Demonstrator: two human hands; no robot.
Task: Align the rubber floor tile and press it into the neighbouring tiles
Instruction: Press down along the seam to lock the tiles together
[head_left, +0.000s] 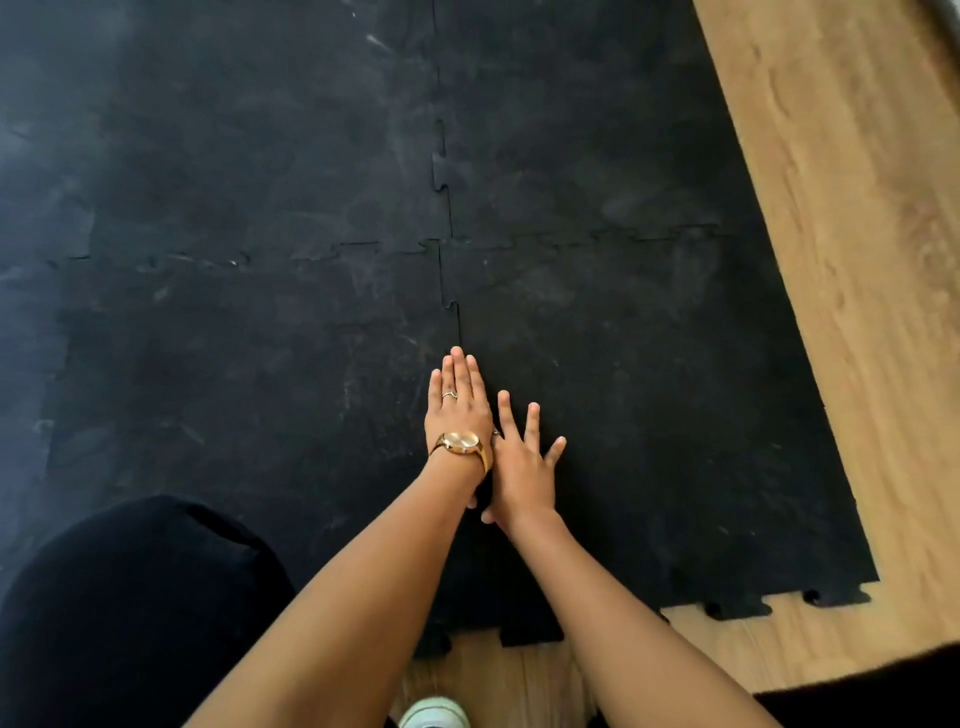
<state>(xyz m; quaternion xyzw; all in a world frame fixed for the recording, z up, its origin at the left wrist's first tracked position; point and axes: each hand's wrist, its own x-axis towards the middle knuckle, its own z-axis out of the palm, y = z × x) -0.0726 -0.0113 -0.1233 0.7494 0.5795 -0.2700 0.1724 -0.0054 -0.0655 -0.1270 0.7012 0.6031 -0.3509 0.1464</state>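
Observation:
A black rubber floor tile (649, 415) with puzzle-shaped edges lies at the near right of a black mat of neighbouring tiles (234, 374). My left hand (457, 405), wearing a gold watch and a ring, lies flat with fingers together on the seam (460, 325) between this tile and the tile to its left. My right hand (522, 462) rests flat on the tile just right of the seam, fingers spread, touching the left wrist. Both hands hold nothing.
Wooden floor (857, 234) borders the mat on the right and near side. The tile's near edge shows open puzzle tabs (753, 605). My dark-clothed knee (130, 613) is at the lower left, and a pale shoe (434, 714) at the bottom.

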